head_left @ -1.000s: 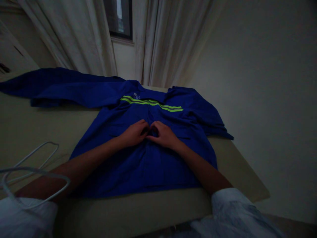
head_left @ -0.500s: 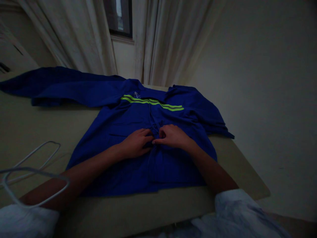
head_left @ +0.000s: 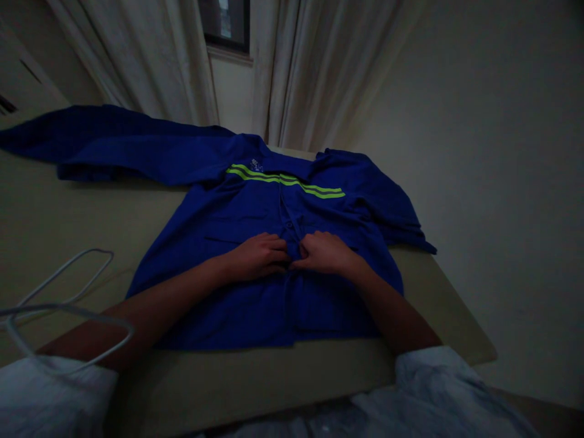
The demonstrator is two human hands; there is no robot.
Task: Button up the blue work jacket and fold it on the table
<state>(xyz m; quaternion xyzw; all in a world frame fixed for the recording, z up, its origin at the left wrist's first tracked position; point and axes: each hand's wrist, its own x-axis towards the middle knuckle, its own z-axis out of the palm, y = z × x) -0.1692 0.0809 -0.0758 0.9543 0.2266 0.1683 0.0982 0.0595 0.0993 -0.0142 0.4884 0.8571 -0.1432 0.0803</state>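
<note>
A blue work jacket (head_left: pixel 214 207) with yellow-green stripes (head_left: pixel 255 174) across the chest lies spread on the table, collar away from me. My left hand (head_left: pixel 262 255) grips the front edge at the middle of the jacket, fingers curled. Opposite it, my right hand (head_left: pixel 323 252) pinches the other front edge between thumb and fingers. The fingertips of both hands nearly meet over the front opening. Just above them a dark button (head_left: pixel 289 225) shows on the front strip. What lies exactly between the fingertips is hidden.
A white cable (head_left: pixel 68 310) loops over the table's left side and across my left forearm. The pale table (head_left: pixel 219 377) ends at a right edge near the wall (head_left: pixel 502 182). Curtains (head_left: pixel 137 61) hang behind, beside a small window (head_left: pixel 225 24).
The view has tilted slightly. Both hands stay at the jacket's front, with the fingers shifted a little and the edges pulled, so that a button above them now shows more clearly.
</note>
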